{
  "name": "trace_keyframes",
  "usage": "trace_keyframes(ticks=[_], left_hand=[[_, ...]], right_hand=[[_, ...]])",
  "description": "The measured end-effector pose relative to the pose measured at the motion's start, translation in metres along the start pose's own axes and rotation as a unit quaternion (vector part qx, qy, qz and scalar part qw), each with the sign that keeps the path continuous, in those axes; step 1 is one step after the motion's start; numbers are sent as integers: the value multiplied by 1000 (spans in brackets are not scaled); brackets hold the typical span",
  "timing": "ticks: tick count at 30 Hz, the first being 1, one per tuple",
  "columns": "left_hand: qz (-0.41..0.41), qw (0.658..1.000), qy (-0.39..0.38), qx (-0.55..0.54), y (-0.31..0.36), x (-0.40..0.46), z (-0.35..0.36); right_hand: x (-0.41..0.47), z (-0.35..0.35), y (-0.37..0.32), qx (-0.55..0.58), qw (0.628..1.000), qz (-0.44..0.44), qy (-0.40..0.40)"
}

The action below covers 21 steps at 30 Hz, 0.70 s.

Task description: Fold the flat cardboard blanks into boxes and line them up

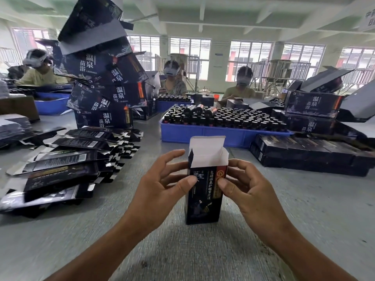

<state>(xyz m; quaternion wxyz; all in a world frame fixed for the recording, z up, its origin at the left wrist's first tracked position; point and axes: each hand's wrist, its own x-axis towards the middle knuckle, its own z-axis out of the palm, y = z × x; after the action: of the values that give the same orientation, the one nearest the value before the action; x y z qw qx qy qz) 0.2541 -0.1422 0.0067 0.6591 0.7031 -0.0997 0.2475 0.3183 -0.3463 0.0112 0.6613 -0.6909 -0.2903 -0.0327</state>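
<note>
Black box [204,191] stands upright on the grey table [182,250], top flaps open, between both hands; left hand [162,179] and right hand [247,185] pinch its upper sides with thumbs on the front. Flat blanks [67,163] lie fanned at left, well apart

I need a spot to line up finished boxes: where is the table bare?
Bare grey table lies right of the upright dark cardboard box, below the row of flat black cartons. The near strip is bare too. Crowded: flat blanks on the left, blue bottle crate behind.
</note>
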Motion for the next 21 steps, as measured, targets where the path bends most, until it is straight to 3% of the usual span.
trace_keyframes(ticks=[5,15,21], left_hand=[[53,997,-13,54,3,-4,3],[42,996,-31,72,6,-5,-1],[116,985,-17,124,12,-3,4]], right_hand=[[-4,3,-8,-52,998,-42,-18],[-5,-3,-10,-109,991,-68,-41],[-4,-2,-14,-107,989,-98,-15]])
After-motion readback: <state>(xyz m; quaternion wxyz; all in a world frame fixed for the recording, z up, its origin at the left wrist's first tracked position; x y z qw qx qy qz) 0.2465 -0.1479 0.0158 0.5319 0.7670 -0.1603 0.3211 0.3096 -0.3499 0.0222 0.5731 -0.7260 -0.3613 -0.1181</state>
